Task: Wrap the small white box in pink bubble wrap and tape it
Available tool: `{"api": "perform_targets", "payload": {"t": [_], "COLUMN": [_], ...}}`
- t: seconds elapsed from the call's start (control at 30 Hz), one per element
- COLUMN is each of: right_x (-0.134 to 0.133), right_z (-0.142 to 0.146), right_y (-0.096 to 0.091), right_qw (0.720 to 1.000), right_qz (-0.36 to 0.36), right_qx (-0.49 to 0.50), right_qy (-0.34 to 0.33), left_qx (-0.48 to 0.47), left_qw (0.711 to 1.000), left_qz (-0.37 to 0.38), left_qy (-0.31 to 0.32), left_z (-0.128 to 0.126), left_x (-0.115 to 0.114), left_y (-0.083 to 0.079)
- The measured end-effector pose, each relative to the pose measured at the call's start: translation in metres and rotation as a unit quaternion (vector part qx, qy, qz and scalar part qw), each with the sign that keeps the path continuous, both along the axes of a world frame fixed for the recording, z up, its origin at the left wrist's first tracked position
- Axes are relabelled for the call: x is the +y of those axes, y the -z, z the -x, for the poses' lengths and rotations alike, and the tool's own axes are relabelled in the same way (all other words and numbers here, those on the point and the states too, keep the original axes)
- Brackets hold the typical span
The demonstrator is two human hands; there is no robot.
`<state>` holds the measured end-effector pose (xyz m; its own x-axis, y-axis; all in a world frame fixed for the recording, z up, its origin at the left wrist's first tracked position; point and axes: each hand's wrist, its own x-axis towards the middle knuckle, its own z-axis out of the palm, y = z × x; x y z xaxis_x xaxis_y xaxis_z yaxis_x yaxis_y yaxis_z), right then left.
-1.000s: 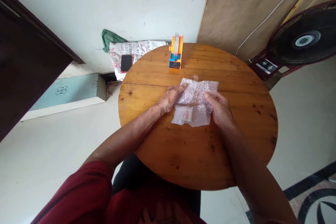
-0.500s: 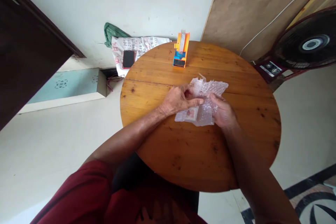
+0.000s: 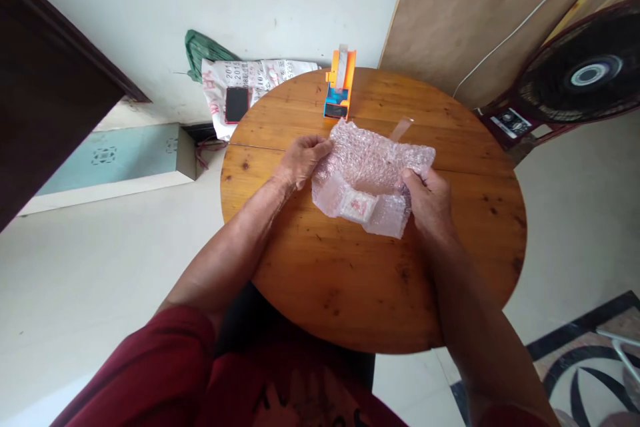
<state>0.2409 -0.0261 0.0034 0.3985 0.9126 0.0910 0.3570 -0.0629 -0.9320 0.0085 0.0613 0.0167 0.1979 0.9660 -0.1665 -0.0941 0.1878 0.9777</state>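
A sheet of clear bubble wrap (image 3: 373, 153) is spread between my two hands over the round wooden table (image 3: 350, 300). My left hand (image 3: 304, 160) pinches its left edge between thumb and fingers. On the other side, my right hand (image 3: 429, 197) grips the right edge, thumb on top. Near the sheet's front edge lies a small whitish block with red marks (image 3: 358, 205), partly covered by the wrap; what it is cannot be made out. A strip of clear tape (image 3: 401, 129) sticks out behind the sheet's far edge.
An orange and blue tape dispenser (image 3: 341, 85) stands at the table's far side. Beyond the left rim, a black phone (image 3: 237, 105) rests on a printed white sack (image 3: 213, 83), by a green bag (image 3: 205, 53). A dark fan (image 3: 580, 77) is at the right.
The bubble wrap has gone from bunched to spread wide. My left hand has moved left and slightly up with its edge, uncovering more of the whitish block. My right hand keeps its hold.
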Motion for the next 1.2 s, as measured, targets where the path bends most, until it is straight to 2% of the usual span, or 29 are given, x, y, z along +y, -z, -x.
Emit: {"api": "perform_targets", "payload": {"t": [0.1,0.23,0.3,0.37,0.43,0.5,0.57,0.63,0.7,0.77,0.87,0.97,1.03,1.1,1.2], "right_x": [0.004,0.009,0.002,-0.013,-0.029,-0.04,-0.043,-0.038,-0.032,-0.028,-0.032,-0.042,-0.048,-0.052,-0.052], "right_z": [-0.011,-0.019,-0.016,-0.006,0.007,0.02,0.028,0.03,0.027,0.023,0.018,0.014,0.013,0.014,0.015], "right_y": [0.002,0.001,-0.009,-0.025,-0.042,-0.053,-0.055,-0.05,-0.044,-0.042,-0.051,-0.064,-0.071,-0.074,-0.073], "right_qw": [0.997,0.987,0.979,0.971,0.966,0.959,0.942,0.925,0.92,0.923,0.931,0.934,0.922,0.905,0.896], "right_qz": [-0.001,-0.015,-0.057,-0.117,-0.159,-0.152,-0.113,-0.074,-0.05,-0.033,-0.014,0.028,0.077,0.129,0.162], "right_qx": [-0.073,-0.158,-0.187,-0.196,-0.203,-0.22,-0.236,-0.252,-0.273,-0.291,-0.287,-0.245,-0.213,-0.199,-0.227], "right_qy": [0.003,0.033,0.064,0.077,0.026,-0.094,-0.21,-0.273,-0.276,-0.249,-0.225,-0.26,-0.314,-0.353,-0.345], "left_qx": [0.119,0.267,0.284,0.263,0.22,0.178,0.158,0.16,0.155,0.132,0.098,0.1,0.121,0.156,0.224], "left_qw": [0.99,0.948,0.937,0.932,0.931,0.936,0.942,0.943,0.948,0.961,0.98,0.983,0.975,0.956,0.914], "left_qz": [-0.064,-0.161,-0.181,-0.216,-0.263,-0.292,-0.297,-0.288,-0.26,-0.205,-0.105,-0.075,-0.099,-0.129,-0.146], "left_qy": [-0.029,-0.063,-0.094,-0.127,-0.129,-0.084,-0.017,0.046,0.095,0.129,0.138,0.135,0.16,0.211,0.304], "left_z": [0.003,0.004,0.006,0.008,0.01,0.01,0.009,0.007,0.007,0.007,0.014,0.026,0.036,0.046,0.055], "left_x": [0.009,0.013,0.013,0.012,0.007,0.001,-0.006,-0.011,-0.014,-0.015,-0.018,-0.026,-0.035,-0.047,-0.066], "left_y": [0.009,0.018,0.018,0.015,0.009,0.003,-0.002,-0.005,-0.007,-0.01,-0.02,-0.036,-0.044,-0.047,-0.043]}}
